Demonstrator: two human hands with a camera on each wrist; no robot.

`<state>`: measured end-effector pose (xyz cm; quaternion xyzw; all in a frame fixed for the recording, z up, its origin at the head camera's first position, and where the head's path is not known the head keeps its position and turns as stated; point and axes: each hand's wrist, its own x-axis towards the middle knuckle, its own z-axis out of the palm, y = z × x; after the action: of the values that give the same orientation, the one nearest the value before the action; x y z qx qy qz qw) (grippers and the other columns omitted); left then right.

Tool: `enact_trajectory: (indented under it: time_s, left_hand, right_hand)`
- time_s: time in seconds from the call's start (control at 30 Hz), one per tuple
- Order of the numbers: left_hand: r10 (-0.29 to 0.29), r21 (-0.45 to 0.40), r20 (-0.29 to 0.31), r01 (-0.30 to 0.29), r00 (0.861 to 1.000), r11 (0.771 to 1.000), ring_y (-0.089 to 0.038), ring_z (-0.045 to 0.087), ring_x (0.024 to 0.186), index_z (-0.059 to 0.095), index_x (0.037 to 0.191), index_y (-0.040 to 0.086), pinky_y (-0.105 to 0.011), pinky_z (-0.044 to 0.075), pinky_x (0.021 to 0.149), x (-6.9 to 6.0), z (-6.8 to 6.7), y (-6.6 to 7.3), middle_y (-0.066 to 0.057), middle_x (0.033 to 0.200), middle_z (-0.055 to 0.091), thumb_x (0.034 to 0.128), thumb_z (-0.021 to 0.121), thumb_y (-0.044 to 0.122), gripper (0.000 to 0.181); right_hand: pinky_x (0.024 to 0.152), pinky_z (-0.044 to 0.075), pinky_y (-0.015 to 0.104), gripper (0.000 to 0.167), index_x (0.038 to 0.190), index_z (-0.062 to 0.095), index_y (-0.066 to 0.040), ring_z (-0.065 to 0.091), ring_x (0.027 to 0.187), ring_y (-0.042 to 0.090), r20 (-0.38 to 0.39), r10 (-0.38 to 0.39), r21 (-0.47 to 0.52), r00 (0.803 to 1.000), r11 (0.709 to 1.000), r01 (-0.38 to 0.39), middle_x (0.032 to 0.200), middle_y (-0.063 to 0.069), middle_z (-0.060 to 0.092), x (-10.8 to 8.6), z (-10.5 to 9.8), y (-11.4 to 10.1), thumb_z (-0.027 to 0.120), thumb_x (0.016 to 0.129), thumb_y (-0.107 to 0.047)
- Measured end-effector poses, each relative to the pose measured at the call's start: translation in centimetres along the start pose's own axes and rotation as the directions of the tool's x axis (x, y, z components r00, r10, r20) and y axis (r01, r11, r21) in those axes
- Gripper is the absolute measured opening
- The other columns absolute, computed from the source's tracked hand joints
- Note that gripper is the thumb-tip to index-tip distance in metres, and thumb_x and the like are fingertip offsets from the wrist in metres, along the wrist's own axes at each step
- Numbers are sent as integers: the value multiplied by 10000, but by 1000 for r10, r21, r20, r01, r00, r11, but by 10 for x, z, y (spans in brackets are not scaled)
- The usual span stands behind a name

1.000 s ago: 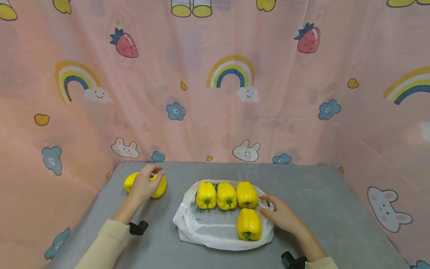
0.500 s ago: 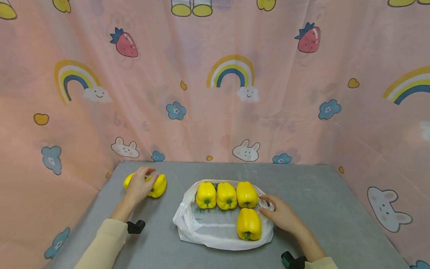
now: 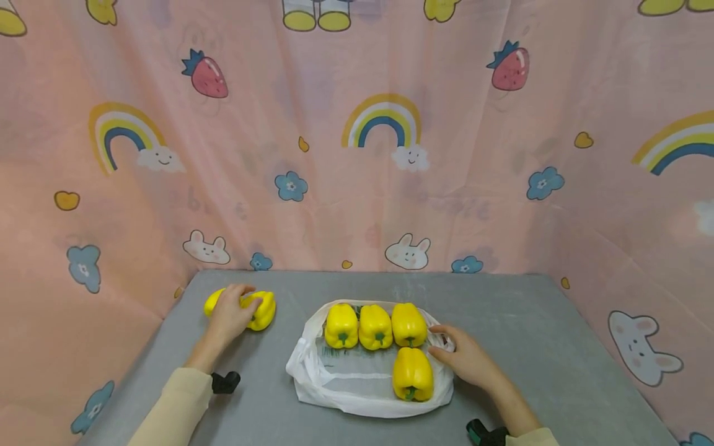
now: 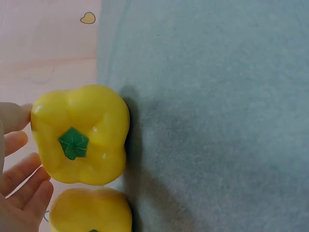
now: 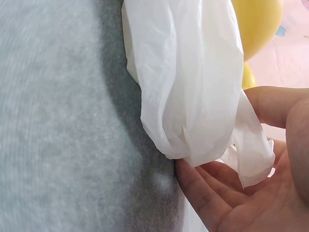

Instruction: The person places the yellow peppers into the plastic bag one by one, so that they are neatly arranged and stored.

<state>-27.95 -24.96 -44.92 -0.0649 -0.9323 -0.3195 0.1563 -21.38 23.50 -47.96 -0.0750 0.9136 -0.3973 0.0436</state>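
Note:
Two yellow bell peppers lie at the back left of the table. My left hand reaches over them, hiding part of both. Its thumb is at the edge of the right-hand pepper, whose green stem faces the left wrist camera; the fingers are spread apart and not closed round it. Below it in that view, the other pepper is partly cut off. My right hand holds the right rim of a white plastic bag, whose loose strip hangs between thumb and fingers. Several yellow bell peppers lie in the bag.
The grey tabletop ends at a pink printed curtain behind. Inside the bag, three peppers form a back row and one sits in front at the right. A dark wrist mount sits on the left arm.
My left hand has shifted slightly to the left and lower over the two peppers, uncovering more of the right-hand one. The right hand and the bag have stayed in place.

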Motion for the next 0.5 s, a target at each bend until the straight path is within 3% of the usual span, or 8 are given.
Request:
enact_trajectory:
  time_s: [0.23,0.5]
  left_hand:
    - [-24,9,76,23,997,1000,-432,489,1248,622,1292,-33,-627,391,1063,-2,5,3,-252,1306,554,955,729,258,458]
    - [-8,-3,177,9,984,1000,-435,445,1321,566,1399,26,-647,353,1089,-5,10,3,-233,1400,501,954,714,310,548]
  right_hand:
    - [1090,340,672,509,1383,580,-19,441,1366,458,-1,8,8,1000,1000,-8,1426,210,553,-1,0,0,685,975,-306]
    - [1084,350,669,515,1381,582,-21,449,1361,456,3,-8,0,1000,1000,8,1421,208,556,0,0,0,686,974,-319]
